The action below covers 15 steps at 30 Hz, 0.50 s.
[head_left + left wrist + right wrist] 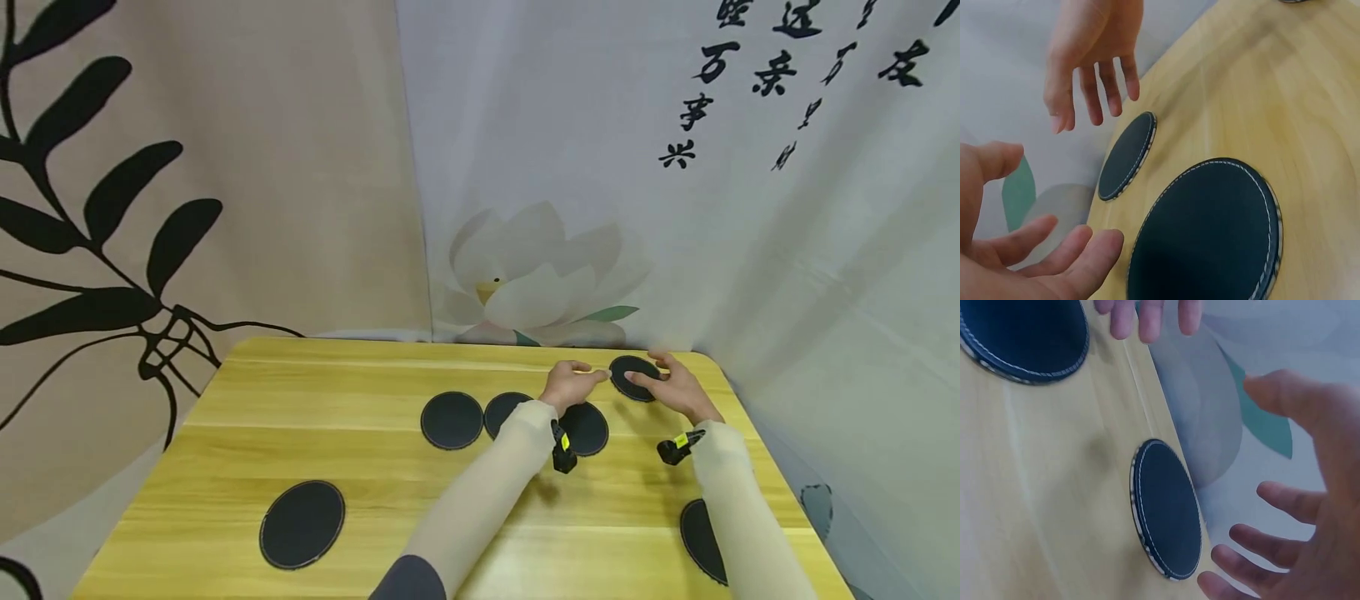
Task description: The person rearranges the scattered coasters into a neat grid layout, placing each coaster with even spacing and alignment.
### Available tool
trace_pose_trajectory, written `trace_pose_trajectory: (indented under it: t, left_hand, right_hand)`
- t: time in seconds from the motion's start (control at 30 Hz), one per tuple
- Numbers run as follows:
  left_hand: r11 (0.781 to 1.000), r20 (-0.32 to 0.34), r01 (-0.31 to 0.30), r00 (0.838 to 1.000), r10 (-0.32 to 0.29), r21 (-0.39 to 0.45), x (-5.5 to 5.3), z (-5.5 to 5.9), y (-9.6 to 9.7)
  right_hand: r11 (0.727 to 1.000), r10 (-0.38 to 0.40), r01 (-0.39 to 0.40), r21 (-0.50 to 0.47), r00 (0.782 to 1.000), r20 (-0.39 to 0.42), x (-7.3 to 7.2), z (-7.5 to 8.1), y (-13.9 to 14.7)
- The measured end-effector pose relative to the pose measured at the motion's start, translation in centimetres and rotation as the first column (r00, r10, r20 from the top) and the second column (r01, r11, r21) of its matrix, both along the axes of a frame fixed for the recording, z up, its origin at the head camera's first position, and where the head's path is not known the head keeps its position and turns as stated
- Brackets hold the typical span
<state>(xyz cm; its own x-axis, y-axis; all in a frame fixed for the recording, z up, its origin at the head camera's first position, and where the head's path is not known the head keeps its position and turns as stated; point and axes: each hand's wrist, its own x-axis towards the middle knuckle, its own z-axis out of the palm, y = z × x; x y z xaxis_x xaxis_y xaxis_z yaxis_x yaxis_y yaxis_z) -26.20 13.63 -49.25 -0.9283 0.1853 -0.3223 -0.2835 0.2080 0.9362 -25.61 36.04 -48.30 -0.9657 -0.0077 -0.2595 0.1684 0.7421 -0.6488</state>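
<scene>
A round black coaster [633,377] with pale stitching lies flat near the far right edge of the table, between the two hands. To its left is my left hand [573,383], held above the surface with its fingers loosely extended and nothing in them. My right hand [678,387] hovers on the coaster's right side; in the head view its thumb overlaps the disc. The right wrist view shows this coaster [1166,509] apart from the spread fingers of the right hand [1310,519]. Another coaster [585,429] sits just below the left hand, partly covered by the wrist.
Further coasters lie on the wooden table [375,500]: one at centre [452,420], one behind the left sleeve [504,408], a coaster at front left [302,524] and a coaster under the right forearm [701,542]. A printed curtain [562,167] hangs against the table's back edge.
</scene>
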Motion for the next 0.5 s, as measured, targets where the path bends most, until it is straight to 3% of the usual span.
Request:
trace_pose_trajectory:
  t: [0.27, 0.5]
  left_hand:
    - [0.998, 0.075, -0.062, 0.995, 0.059, 0.029, -1.6, -0.9, 1.7]
    - [0.994, 0.123, -0.082, 0.99, 0.072, 0.078, -2.0, -0.8, 3.0]
  right_hand:
    - [1.0, -0.029, 0.03, -0.008, 0.998, 0.048, -2.2, -0.5, 1.4]
    - [0.997, -0.073, 0.076, -0.018, 0.992, 0.107, -3.8, -1.2, 2.9]
